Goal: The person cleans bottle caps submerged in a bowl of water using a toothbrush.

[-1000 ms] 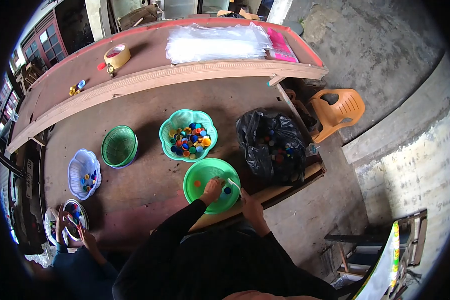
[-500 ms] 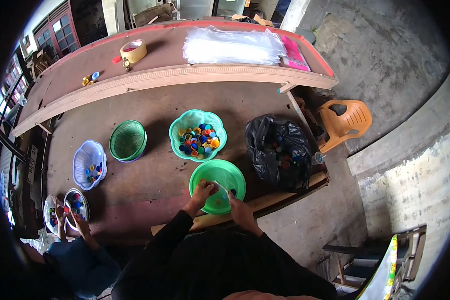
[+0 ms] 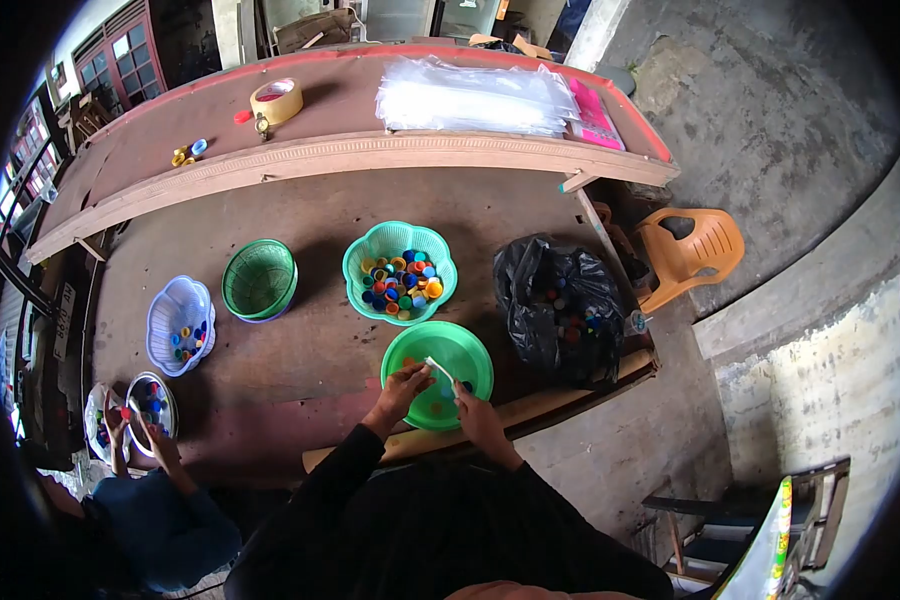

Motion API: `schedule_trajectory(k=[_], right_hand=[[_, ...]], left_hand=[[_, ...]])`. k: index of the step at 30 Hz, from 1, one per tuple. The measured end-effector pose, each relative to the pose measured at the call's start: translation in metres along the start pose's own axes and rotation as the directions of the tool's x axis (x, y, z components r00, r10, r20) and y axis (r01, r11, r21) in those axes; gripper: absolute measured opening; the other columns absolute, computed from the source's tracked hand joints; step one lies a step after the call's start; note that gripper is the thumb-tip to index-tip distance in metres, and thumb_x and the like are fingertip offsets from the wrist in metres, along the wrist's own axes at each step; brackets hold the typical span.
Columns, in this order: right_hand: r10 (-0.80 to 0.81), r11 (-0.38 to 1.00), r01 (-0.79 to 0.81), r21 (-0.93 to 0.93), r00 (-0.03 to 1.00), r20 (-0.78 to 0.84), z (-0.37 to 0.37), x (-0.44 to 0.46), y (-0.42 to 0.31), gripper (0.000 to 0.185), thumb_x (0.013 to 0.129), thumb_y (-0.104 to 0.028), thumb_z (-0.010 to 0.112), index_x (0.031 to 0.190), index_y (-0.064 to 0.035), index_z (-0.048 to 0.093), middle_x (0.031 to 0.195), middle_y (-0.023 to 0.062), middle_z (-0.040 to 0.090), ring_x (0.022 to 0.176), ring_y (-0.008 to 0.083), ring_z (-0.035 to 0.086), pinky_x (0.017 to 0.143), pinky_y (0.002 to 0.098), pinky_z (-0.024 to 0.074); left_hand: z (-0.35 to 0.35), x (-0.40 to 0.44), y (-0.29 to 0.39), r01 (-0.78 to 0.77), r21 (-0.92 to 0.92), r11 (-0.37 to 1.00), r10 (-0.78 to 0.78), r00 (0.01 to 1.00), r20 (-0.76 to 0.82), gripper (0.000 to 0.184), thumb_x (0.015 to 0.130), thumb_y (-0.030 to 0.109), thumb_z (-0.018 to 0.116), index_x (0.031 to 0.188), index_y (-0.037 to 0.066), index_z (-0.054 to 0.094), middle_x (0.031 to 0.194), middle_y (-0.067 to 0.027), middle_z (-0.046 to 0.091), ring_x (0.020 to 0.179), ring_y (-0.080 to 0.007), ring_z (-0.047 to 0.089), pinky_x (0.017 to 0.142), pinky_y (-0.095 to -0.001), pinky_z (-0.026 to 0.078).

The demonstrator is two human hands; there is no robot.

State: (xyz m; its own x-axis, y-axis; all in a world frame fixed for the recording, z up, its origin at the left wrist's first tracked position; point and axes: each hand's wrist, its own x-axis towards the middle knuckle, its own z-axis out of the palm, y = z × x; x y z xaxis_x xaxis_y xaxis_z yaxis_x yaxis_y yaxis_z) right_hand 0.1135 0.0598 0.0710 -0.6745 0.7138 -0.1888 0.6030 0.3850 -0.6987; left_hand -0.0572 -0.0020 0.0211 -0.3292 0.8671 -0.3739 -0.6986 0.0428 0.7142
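The right hand was closed on the near end of a narrow white implement, held above the green basin. The implement's long axis ran from the right fingers, at four o'clock, to its free end at ten o'clock. That end lay just beside the left hand, the nearer hand to it. The left fingers were curled; whether they gripped anything could not be told, because the view was small and the fingertips were partly hidden. A dark blue cap showed beside the right fingers. Outward from the basin, a turquoise scalloped basket of bottle caps stood at eleven o'clock and a black plastic bag at two o'clock.
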Motion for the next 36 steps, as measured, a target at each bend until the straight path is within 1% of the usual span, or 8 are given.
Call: schedule_trajectory(k=[4, 9, 13, 16, 19, 27, 33, 36], right_hand=[[-0.111, 0.990, 0.106, -0.097, 0.993, -0.042, 0.003, -0.004, -0.003, 0.038, 0.088, -0.015, 0.045, 0.125, -0.0071, 0.045, 0.082, 0.0240, 0.058, 0.077, 0.0394, 0.058, 0.067, 0.0449, 0.0442], [0.044, 0.999, -0.045, -0.030, 0.999, -0.015, 0.000, -0.001, 0.000, 0.040, 0.089, -0.021, 0.043, 0.129, -0.0144, 0.042, 0.088, 0.0218, 0.060, 0.080, 0.0402, 0.057, 0.068, 0.0484, 0.0447], [-0.042, 0.999, 0.042, -0.009, 0.999, -0.010, 0.006, -0.006, -0.002, 0.041, 0.089, -0.021, 0.043, 0.130, -0.0160, 0.041, 0.087, 0.0211, 0.060, 0.080, 0.0396, 0.058, 0.068, 0.0481, 0.0450], [0.047, 0.987, -0.052, -0.153, 0.998, -0.031, 0.003, 0.000, 0.005, 0.040, 0.088, -0.017, 0.045, 0.127, -0.0119, 0.044, 0.085, 0.0225, 0.059, 0.079, 0.0393, 0.058, 0.065, 0.0460, 0.0444], [-0.074, 0.990, 0.073, -0.123, 0.997, 0.002, 0.006, -0.002, -0.004, 0.041, 0.088, -0.018, 0.044, 0.128, -0.0127, 0.043, 0.086, 0.0222, 0.059, 0.079, 0.0393, 0.058, 0.066, 0.0468, 0.0448], [0.041, 0.836, -0.011, -0.548, 0.998, 0.043, 0.011, 0.032, 0.016, 0.038, 0.084, -0.012, 0.044, 0.122, -0.0186, 0.050, 0.092, 0.0132, 0.060, 0.081, 0.0331, 0.060, 0.068, 0.0436, 0.0476], [-0.055, 0.963, 0.026, -0.270, 0.994, -0.098, -0.004, 0.016, -0.008, 0.033, 0.086, -0.018, 0.045, 0.119, -0.0182, 0.053, 0.093, 0.0148, 0.059, 0.083, 0.0338, 0.059, 0.071, 0.0439, 0.0472], [-0.078, 0.984, 0.081, -0.158, 0.997, 0.027, 0.010, 0.005, 0.007, 0.033, 0.088, -0.021, 0.046, 0.119, -0.0153, 0.053, 0.093, 0.0169, 0.059, 0.084, 0.0357, 0.058, 0.071, 0.0446, 0.0464]], left_hand=[[0.002, -0.002, 0.000, 0.013, 0.097, 0.995, -0.016, 0.999, 0.033, 0.034, 0.088, 0.020, 0.055, 0.112, -0.005, 0.051, 0.100, -0.0091, 0.058, 0.089, -0.0160, 0.059, 0.082, -0.0251, 0.047], [0.007, -0.003, 0.001, 0.004, 0.032, 0.999, -0.005, 1.000, 0.017, 0.033, 0.090, 0.023, 0.053, 0.109, -0.004, 0.053, 0.096, -0.0093, 0.060, 0.089, -0.0152, 0.059, 0.081, -0.0255, 0.047], [-0.001, 0.000, -0.002, -0.028, -0.016, 0.999, 0.029, 1.000, 0.011, 0.030, 0.091, 0.021, 0.051, 0.108, -0.003, 0.054, 0.096, -0.0089, 0.060, 0.088, -0.0152, 0.058, 0.081, -0.0261, 0.047], [0.002, -0.004, 0.000, -0.025, -0.019, 1.000, 0.025, 0.999, -0.021, 0.030, 0.091, 0.021, 0.051, 0.109, -0.003, 0.053, 0.095, -0.0083, 0.059, 0.087, -0.0148, 0.058, 0.081, -0.0262, 0.047], [-0.005, 0.000, -0.002, -0.043, -0.002, 0.999, 0.042, 0.997, -0.057, 0.031, 0.090, 0.021, 0.052, 0.109, -0.004, 0.052, 0.095, -0.0080, 0.059, 0.086, -0.0145, 0.058, 0.081, -0.0260, 0.048], [-0.019, 0.003, -0.010, -0.082, 0.040, 0.996, 0.086, 0.990, -0.115, 0.031, 0.089, 0.017, 0.054, 0.108, -0.007, 0.052, 0.093, -0.0084, 0.058, 0.084, -0.0152, 0.059, 0.078, -0.0253, 0.049], [-0.022, 0.004, -0.010, -0.050, -0.007, 0.999, 0.048, 0.991, -0.124, 0.031, 0.088, 0.017, 0.055, 0.109, -0.007, 0.051, 0.089, -0.0065, 0.058, 0.082, -0.0141, 0.058, 0.077, -0.0241, 0.049], [-0.022, 0.003, -0.008, -0.033, 0.008, 0.999, 0.033, 0.997, -0.072, 0.031, 0.089, 0.018, 0.054, 0.108, -0.006, 0.051, 0.089, -0.0060, 0.057, 0.079, -0.0124, 0.058, 0.075, -0.0229, 0.048]])
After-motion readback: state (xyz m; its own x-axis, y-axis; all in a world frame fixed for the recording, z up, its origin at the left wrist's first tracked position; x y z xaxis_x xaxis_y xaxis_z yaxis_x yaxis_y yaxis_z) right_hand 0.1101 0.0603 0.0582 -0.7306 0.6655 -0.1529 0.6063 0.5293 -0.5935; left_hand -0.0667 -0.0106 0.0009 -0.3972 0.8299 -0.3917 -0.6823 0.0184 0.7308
